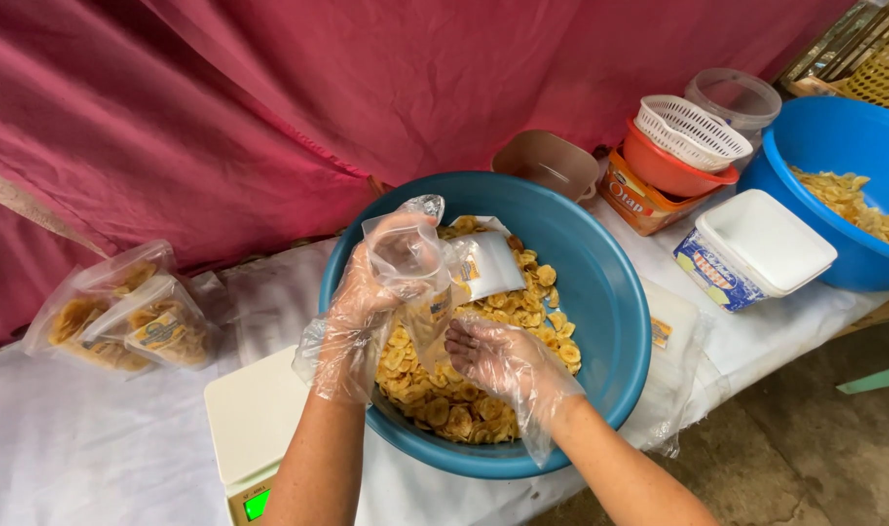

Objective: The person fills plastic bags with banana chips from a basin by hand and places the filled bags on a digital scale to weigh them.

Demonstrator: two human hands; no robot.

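Both hands wear thin clear plastic gloves. The left hand (371, 292) has its fingers closed around the mouth of one clear pouch (427, 317), pinching it at the top; the pouch hangs with its long axis near vertical, its mouth toward 12 o'clock and its bottom toward 6, and a few chips show inside. The right hand (498, 358), just at 4 o'clock of the pouch, is loosely curled with the palm up and the fingertips at the pouch's lower end; I cannot tell whether it holds any chips.

Both hands work over one teal basin (600, 292), which holds a heap of yellow banana chips (444, 394) and a white scoop (490, 265) lying at 1 o'clock of the pouch.

At 9 o'clock of the basin lie two filled chip bags (123, 317). At 7 o'clock sits one white scale (255, 424). At 3 o'clock stands one white-lidded tub (756, 248), and beyond it a second, blue basin (834, 156) with more chips. At 1 o'clock an orange bowl (668, 170) carries a white basket (691, 131).
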